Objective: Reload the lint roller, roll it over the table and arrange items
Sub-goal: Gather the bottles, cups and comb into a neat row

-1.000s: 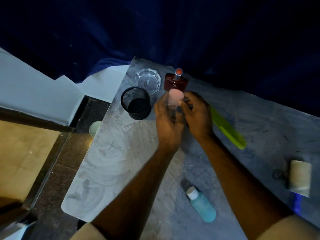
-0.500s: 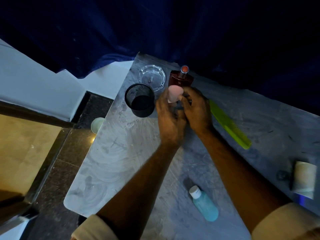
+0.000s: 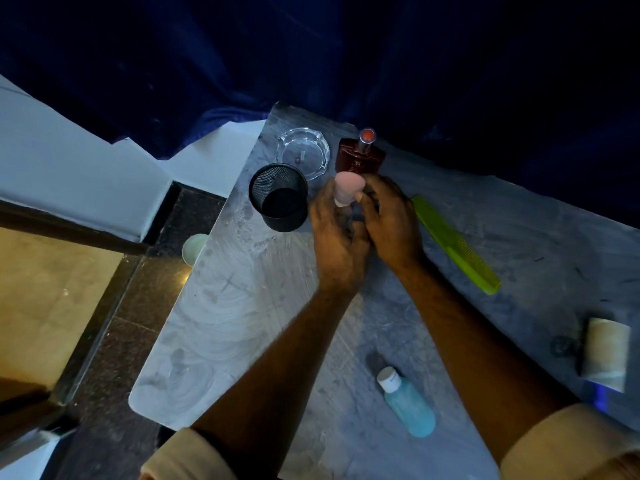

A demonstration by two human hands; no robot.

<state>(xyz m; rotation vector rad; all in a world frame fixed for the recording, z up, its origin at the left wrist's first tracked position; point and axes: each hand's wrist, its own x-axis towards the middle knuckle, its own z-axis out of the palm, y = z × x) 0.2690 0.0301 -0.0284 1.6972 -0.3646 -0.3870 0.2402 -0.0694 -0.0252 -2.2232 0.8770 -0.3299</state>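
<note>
Both hands meet near the far left of the grey table (image 3: 242, 306). My left hand (image 3: 334, 244) and my right hand (image 3: 391, 226) are closed around a pink sponge-like item (image 3: 348, 187), whose rounded top sticks up between the fingers; its lower part is hidden. A black mesh cup (image 3: 278, 197) stands just left of the hands. The lint roller (image 3: 604, 355), with a pale roll and a blue handle, lies at the right edge, apart from both hands.
Behind the hands are a clear glass ashtray (image 3: 303, 152) and a dark red perfume bottle (image 3: 360, 157). A green comb (image 3: 453, 242) lies to the right, a blue bottle (image 3: 407, 401) near the front. Dark blue cloth hangs behind; the floor drops off at the left.
The hands with the pink item have stayed together beside the mesh cup; only the view has shifted slightly.
</note>
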